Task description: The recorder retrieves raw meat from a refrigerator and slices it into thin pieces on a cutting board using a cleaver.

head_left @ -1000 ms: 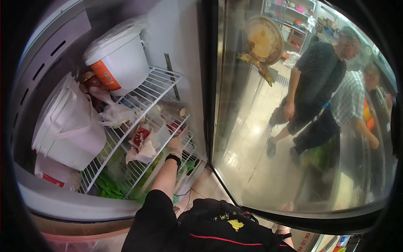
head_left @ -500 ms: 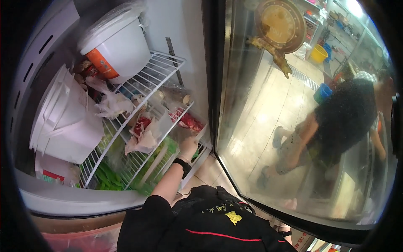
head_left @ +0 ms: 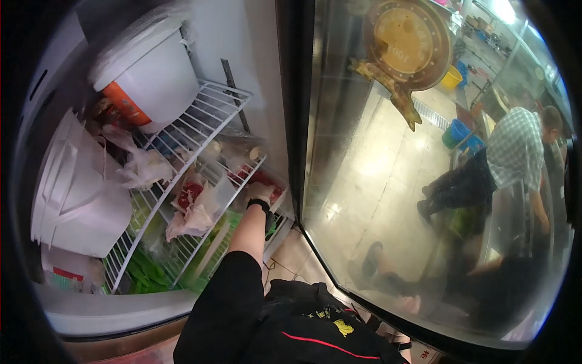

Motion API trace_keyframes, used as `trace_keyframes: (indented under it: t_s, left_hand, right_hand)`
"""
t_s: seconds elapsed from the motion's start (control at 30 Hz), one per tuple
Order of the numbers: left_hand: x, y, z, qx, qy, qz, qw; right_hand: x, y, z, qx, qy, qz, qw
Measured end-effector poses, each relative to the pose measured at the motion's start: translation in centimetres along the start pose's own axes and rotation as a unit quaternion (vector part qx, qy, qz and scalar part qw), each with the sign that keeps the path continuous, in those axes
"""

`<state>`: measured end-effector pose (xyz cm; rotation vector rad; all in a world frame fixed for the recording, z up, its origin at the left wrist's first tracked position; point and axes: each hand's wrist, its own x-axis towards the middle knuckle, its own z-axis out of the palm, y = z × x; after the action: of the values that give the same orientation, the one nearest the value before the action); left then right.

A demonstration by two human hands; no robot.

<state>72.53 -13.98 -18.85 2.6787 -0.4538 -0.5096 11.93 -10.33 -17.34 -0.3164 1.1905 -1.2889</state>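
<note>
My left hand [head_left: 259, 192], with a black band at its wrist, reaches into the upright fridge. It is at a white tray of red meat [head_left: 273, 187] on the right of a wire shelf. Its fingers are hidden, so I cannot tell whether they grip the tray or the meat. Beside it, another white container [head_left: 212, 185] holds red meat partly covered by a pale, crumpled wrap [head_left: 193, 223]. Of my right arm, only a bit of skin and a dark band [head_left: 401, 346] show at the lower edge, below the glass door [head_left: 376, 200]; the fingers are not visible.
A white bucket with an orange label [head_left: 157, 91] stands on the upper wire shelf [head_left: 209, 109]. Stacked white tubs [head_left: 85, 194] fill the left side. Green vegetables [head_left: 148, 267] lie lower down. Through the glass, a person in a checked shirt [head_left: 515, 142] bends over near blue buckets [head_left: 459, 132].
My left hand has moved up and farther into the fridge, onto the meat tray. The view has shifted slightly. Behind the glass, the person in the checked shirt now shows more fully.
</note>
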Motion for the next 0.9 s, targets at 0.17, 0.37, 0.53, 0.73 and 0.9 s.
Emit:
trace_keyframes:
  t_s: [0.17,0.37,0.53,0.73,0.9]
  left_hand:
    - [0.6,0.5,-1.7,-0.151,-0.164,-0.032,0.974]
    - [4.0,-6.1,-0.2,-0.525,-0.182,-0.063,0.829]
    - [2.9,-7.8,-1.0,-0.628,-0.180,-0.030,0.756]
    - [0.8,-9.3,-2.7,-0.737,-0.172,0.014,0.654]
    - [-0.1,-9.1,-3.3,-0.812,-0.173,0.056,0.555]
  right_hand:
    - [-7.5,-2.3,-1.9,-0.023,-0.003,0.002,1.000]
    - [-1.2,0.6,0.0,-0.050,-0.024,0.028,0.998]
    - [-3.0,-0.8,-11.7,-0.076,-0.044,0.042,0.995]
    - [-0.5,-0.8,-1.7,-0.101,-0.068,0.059,0.991]
    - [-0.2,-1.0,-0.1,-0.116,-0.081,0.064,0.988]
